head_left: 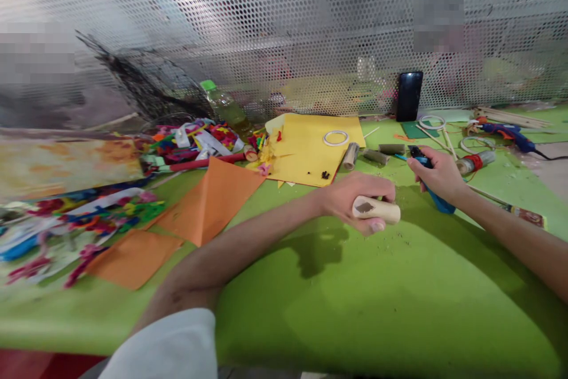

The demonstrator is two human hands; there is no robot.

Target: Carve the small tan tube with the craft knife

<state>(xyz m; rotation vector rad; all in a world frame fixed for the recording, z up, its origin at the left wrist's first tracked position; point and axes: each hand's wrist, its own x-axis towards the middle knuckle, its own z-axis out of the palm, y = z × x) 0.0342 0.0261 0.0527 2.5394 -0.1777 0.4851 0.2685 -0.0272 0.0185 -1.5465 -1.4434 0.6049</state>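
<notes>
My left hand (355, 196) is closed around a short pale bamboo or wood tube (377, 210), held sideways just above the green table cover (355, 296). A dark patch shows on the tube's side. My right hand (437, 175) is closed on a blue tool with a black tip (421, 160), its blue body sticking out below the palm. The two hands are a short gap apart, right hand a little farther from me.
Orange paper sheets (208, 201) and a heap of coloured scraps (89, 213) lie at the left. A yellow sheet (310, 148) carries a tape ring (336, 138). More tubes (377, 154), a black phone (409, 95), a blue glue gun (510, 133) and a green-capped bottle (224, 104) stand before a perforated metal screen (284, 24).
</notes>
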